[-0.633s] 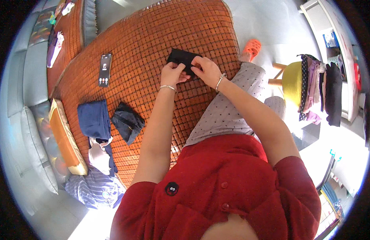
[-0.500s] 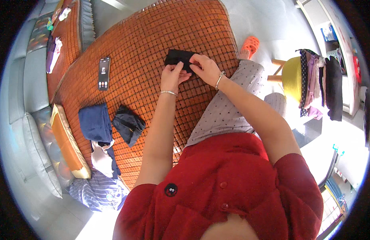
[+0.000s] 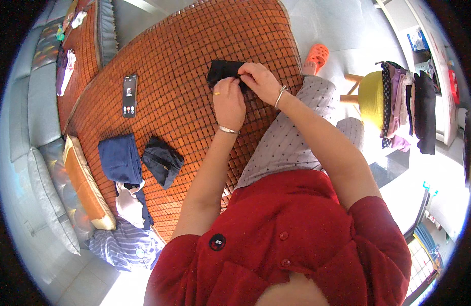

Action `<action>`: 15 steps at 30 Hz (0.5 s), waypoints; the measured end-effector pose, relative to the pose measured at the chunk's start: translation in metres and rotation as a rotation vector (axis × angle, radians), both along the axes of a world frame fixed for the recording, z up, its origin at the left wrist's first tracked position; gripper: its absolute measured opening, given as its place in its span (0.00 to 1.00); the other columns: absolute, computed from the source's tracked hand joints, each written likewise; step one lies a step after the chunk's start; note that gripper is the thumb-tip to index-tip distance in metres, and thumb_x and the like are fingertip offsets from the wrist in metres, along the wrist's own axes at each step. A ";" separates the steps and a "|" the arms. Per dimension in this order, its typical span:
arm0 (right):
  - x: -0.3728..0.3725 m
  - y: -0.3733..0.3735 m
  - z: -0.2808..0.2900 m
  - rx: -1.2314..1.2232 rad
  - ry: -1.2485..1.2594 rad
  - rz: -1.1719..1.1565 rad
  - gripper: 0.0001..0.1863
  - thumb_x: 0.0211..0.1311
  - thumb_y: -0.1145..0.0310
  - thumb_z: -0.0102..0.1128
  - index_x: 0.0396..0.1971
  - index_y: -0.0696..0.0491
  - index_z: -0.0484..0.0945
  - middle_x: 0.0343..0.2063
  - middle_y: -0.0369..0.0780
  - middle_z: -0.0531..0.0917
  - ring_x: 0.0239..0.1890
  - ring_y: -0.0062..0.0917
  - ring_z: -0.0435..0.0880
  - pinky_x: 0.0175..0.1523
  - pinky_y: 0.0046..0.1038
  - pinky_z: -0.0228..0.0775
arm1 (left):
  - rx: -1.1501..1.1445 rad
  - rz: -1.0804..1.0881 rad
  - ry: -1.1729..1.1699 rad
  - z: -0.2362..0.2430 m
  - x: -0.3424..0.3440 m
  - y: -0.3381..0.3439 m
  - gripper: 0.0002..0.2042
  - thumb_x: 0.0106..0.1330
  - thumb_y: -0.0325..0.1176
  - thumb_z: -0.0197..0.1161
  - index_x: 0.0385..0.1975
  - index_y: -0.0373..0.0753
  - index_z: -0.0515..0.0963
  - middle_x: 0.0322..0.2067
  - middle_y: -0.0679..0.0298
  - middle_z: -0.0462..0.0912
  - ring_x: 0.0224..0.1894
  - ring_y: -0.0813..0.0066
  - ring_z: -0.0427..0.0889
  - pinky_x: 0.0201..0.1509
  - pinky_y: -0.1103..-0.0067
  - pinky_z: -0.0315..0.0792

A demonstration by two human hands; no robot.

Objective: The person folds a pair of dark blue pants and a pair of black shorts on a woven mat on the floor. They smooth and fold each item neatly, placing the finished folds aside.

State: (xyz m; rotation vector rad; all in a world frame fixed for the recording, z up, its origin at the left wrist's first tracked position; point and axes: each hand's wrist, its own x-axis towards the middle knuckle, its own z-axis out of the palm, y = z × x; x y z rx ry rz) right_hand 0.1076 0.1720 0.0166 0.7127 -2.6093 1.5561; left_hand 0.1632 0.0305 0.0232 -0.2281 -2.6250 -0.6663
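A small folded piece of black cloth [image 3: 223, 70] lies on the brown tile-patterned seat mat [image 3: 174, 56]; its exact kind I cannot make out. My left hand [image 3: 230, 106], back up, has its fingers curled over the cloth's near edge. From the right, my right hand [image 3: 261, 83] pinches the cloth's right side, its fingertips close beside those of the left. To the left of my left forearm lie a folded black garment [image 3: 163, 162] and folded navy clothing [image 3: 119, 159].
A phone [image 3: 129, 97] lies on the mat. White [image 3: 129, 203] and striped blue [image 3: 126, 245] garments are near the cushion [image 3: 88, 186]. At the right, several clothes [image 3: 398, 104] hang over a yellow stool [image 3: 370, 102]. An orange clog [image 3: 317, 57] is on the floor.
My left hand has turned from thumb-up to back-up, its fingers now over the near edge of the black cloth. My right hand keeps its pinch, barely shifted.
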 end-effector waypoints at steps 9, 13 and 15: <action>-0.026 0.008 0.002 0.054 0.025 0.132 0.04 0.65 0.72 0.53 0.38 0.52 0.73 0.36 0.43 0.79 0.42 0.40 0.76 0.49 0.38 0.69 | -0.246 -0.226 -0.156 -0.001 -0.014 -0.011 0.21 0.63 0.36 0.62 0.52 0.31 0.72 0.53 0.50 0.73 0.53 0.54 0.73 0.50 0.67 0.74; -0.020 0.007 0.022 0.291 0.304 0.287 0.07 0.58 0.72 0.57 0.37 0.52 0.73 0.33 0.41 0.76 0.44 0.38 0.74 0.50 0.36 0.70 | -0.434 -0.177 -0.264 -0.005 -0.015 -0.009 0.20 0.63 0.42 0.60 0.48 0.32 0.75 0.48 0.53 0.76 0.53 0.56 0.72 0.48 0.67 0.69; -0.011 0.003 0.028 0.373 0.315 0.326 0.08 0.56 0.72 0.58 0.36 0.52 0.73 0.34 0.41 0.76 0.44 0.38 0.74 0.51 0.34 0.71 | -0.491 -0.147 -0.220 -0.004 -0.010 -0.004 0.18 0.63 0.41 0.60 0.46 0.33 0.77 0.47 0.54 0.76 0.53 0.56 0.71 0.50 0.65 0.67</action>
